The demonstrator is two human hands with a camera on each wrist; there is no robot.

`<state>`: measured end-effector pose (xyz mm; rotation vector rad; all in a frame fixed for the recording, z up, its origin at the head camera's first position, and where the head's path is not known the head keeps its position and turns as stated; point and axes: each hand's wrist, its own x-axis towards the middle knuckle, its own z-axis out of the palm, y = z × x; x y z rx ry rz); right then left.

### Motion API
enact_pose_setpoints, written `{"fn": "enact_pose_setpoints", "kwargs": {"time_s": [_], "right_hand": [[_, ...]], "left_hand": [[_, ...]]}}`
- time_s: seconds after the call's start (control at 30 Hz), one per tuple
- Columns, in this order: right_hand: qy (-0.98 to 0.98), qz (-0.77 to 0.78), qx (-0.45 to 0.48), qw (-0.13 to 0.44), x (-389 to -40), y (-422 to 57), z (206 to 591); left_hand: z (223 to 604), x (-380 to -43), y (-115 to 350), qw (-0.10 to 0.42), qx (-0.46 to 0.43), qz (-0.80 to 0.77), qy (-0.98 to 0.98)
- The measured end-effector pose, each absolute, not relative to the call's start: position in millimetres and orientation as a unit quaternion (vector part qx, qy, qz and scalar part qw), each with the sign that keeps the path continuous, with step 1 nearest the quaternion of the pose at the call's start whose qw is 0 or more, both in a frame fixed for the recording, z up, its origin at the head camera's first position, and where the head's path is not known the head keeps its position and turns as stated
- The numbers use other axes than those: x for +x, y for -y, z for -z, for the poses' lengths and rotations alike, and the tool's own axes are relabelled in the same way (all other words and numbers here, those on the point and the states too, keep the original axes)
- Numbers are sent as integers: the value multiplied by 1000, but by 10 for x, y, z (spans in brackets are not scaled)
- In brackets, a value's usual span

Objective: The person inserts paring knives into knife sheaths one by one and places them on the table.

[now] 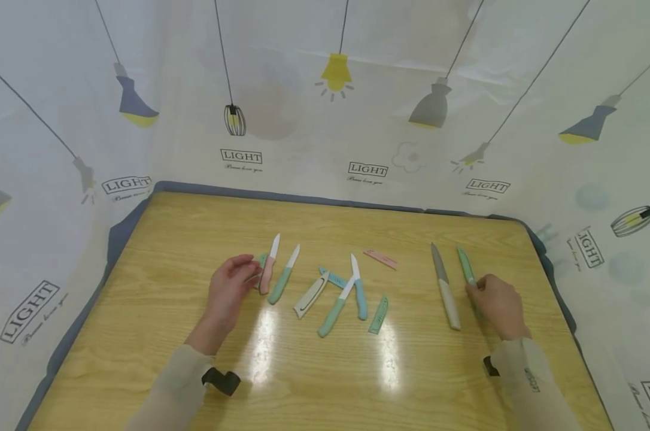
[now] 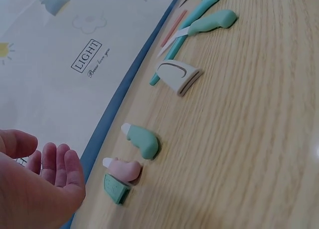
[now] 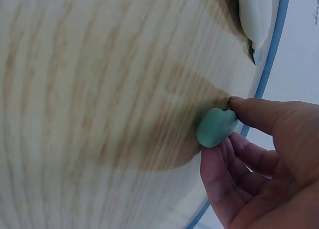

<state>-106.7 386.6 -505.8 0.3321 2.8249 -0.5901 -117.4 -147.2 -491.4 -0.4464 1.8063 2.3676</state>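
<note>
My right hand (image 1: 497, 304) pinches a green paring knife (image 3: 215, 128) by its handle between thumb and fingers at the table's right side. A green sheath (image 1: 465, 263) extends forward from that grip and appears to cover the blade. Just left of it lies a larger knife (image 1: 446, 294) with a grey blade and cream handle. My left hand (image 1: 229, 294) hovers, fingers relaxed, beside a green sheath (image 2: 116, 188) and a pink paring knife (image 1: 268, 274). It holds nothing. Next to the pink one lies a green-handled paring knife (image 1: 282, 284) with a bare white blade.
Mid-table lie a cream sheath (image 1: 310, 297), a blue sheath (image 1: 336, 279), a blue paring knife (image 1: 360, 293) and another green paring knife (image 1: 333, 314). A green sheath (image 1: 379, 315) and a pink sheath (image 1: 380, 259) lie right of them. Printed cloth (image 1: 303, 143) surrounds the wooden table (image 1: 325, 383).
</note>
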Motion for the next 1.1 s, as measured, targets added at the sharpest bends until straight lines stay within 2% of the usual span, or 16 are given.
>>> {"fn": "enact_pose_setpoints", "kwargs": {"time_s": [0.33,0.8,1.1], "right_hand": [[-958,223,127,125,-1013,-3904,5041],[-972,206,108,44,-874,-3833,4953],[-970,219,106,23,-772,-3723,4881]], "left_hand": [[4890,-1255,1527,50,-134,-750,-645],[4914,-1348,1559,91,-54,-619,-779],[4942,-1446,1576,80,-14,-500,-862]]}}
